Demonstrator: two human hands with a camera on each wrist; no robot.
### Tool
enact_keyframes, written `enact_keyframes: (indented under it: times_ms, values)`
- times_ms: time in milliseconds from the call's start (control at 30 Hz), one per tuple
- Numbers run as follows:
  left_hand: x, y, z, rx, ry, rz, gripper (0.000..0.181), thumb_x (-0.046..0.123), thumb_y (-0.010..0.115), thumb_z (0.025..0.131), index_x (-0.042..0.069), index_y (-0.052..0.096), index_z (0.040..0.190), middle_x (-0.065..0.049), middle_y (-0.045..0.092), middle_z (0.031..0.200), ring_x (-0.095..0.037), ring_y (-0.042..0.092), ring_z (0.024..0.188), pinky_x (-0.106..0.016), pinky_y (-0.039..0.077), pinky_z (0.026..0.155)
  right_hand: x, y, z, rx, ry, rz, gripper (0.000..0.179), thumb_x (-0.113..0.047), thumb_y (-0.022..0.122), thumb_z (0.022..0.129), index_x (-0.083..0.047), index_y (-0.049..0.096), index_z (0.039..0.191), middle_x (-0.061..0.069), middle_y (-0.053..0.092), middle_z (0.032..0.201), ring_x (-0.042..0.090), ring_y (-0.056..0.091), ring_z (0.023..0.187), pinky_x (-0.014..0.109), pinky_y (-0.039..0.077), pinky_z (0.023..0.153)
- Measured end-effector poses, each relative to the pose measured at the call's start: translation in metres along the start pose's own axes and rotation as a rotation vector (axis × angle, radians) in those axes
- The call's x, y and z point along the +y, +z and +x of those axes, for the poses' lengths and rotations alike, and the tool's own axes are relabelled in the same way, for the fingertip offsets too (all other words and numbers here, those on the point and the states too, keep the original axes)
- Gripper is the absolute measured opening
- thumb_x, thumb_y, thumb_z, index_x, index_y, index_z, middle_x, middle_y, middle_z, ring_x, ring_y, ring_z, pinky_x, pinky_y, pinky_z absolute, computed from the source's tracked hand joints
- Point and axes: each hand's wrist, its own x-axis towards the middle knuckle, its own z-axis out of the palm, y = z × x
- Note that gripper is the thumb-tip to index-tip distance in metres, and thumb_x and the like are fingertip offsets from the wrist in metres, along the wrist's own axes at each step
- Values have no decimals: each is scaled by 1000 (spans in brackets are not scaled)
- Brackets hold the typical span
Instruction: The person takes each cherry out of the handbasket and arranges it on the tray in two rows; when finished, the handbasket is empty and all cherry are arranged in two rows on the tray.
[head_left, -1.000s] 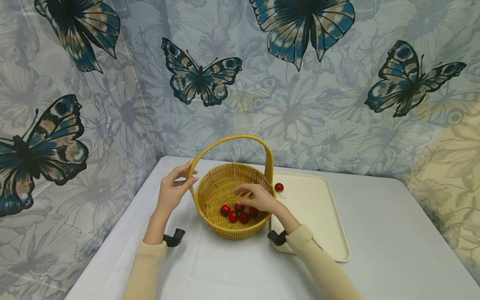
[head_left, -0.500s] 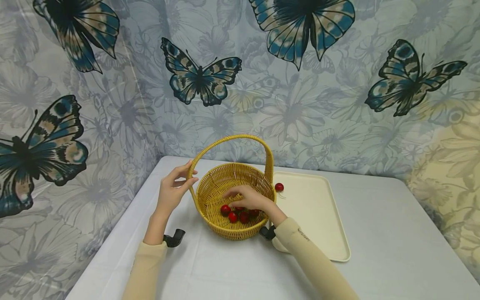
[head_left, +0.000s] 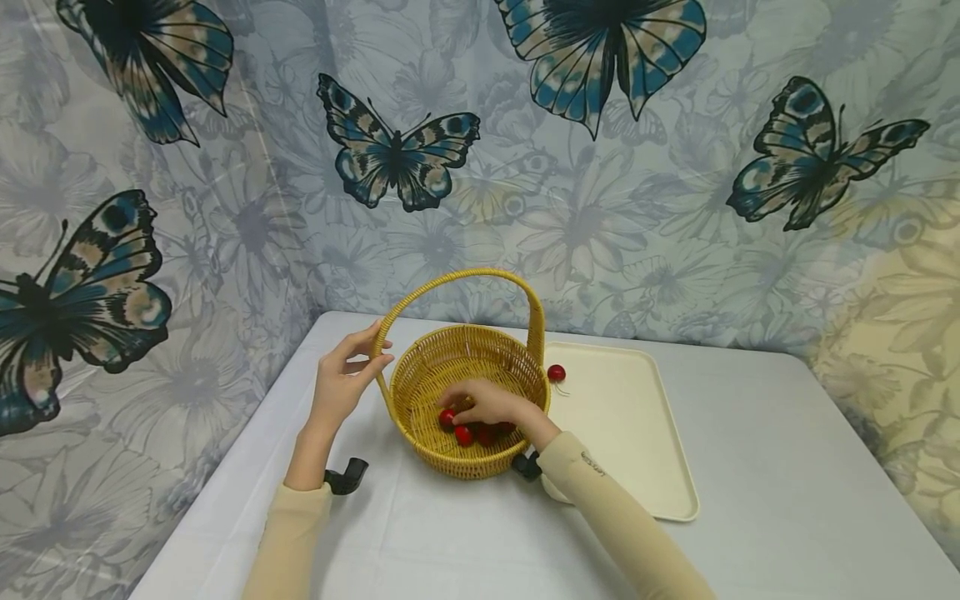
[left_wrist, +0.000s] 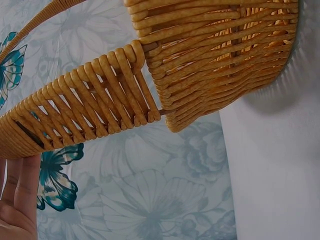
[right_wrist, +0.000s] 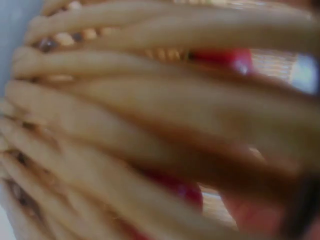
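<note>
A yellow woven basket [head_left: 471,462] with a tall arched handle [head_left: 487,272] stands on the table. My left hand [head_left: 342,375] holds the handle's left side between thumb and fingers; in the left wrist view its fingers [left_wrist: 22,187] lie behind the woven strip. My right hand [head_left: 483,402] reaches over the basket's right rim, fingers bent down and thumb across from them around the leftmost red cherry [head_left: 447,418]. Another cherry [head_left: 463,435] lies just below the thumb, and more are partly hidden under the hand. Through the blurred weave, the right wrist view shows a red cherry [right_wrist: 222,57].
To the right of the basket lies a cream tray [head_left: 622,433], partly behind the basket and right sleeve. One cherry [head_left: 556,373] with thin stems sits at its upper left. A butterfly-print cloth [head_left: 600,250] hangs behind the white-covered table [head_left: 772,467].
My right hand has moved left and lower inside the basket, down to the leftmost cherry. The left hand keeps its hold on the handle, and the basket has stayed in place.
</note>
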Motion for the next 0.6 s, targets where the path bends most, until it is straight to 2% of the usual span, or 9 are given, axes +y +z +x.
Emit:
enact_keyframes:
  times_ms: [233, 367, 500, 600]
  values:
    - [0, 0, 1, -2, -5, -12, 49, -8, 67, 79, -3, 54, 125, -22, 66, 96, 2, 61, 88, -19, 56, 71, 1, 3, 1, -30, 45, -34, 31, -7, 64, 87, -5, 62, 118, 8, 63, 117, 22, 57, 110, 37, 48, 96]
    - [0, 0, 1, -3, -4, -15, 48, -8, 67, 79, -3, 54, 125, -23, 66, 96, 6, 59, 88, -19, 56, 71, 2, 3, 2, -13, 51, -45, 31, -8, 65, 87, -5, 63, 118, 6, 64, 116, 20, 58, 108, 34, 48, 94]
    - [0, 0, 1, 0, -6, -8, 48, -8, 67, 79, -3, 55, 125, -23, 66, 96, 2, 60, 88, -19, 56, 71, 2, 2, 2, 36, 58, -31, 31, -8, 65, 86, -5, 62, 117, 6, 64, 114, 18, 60, 100, 31, 50, 89]
    - [0, 0, 0, 2, -7, -2, 49, -8, 67, 79, -3, 54, 125, -22, 66, 96, -14, 64, 87, -19, 56, 71, 3, 1, 3, 71, 54, -29, 31, -7, 65, 86, -5, 62, 118, 6, 64, 113, 18, 60, 98, 31, 51, 88]
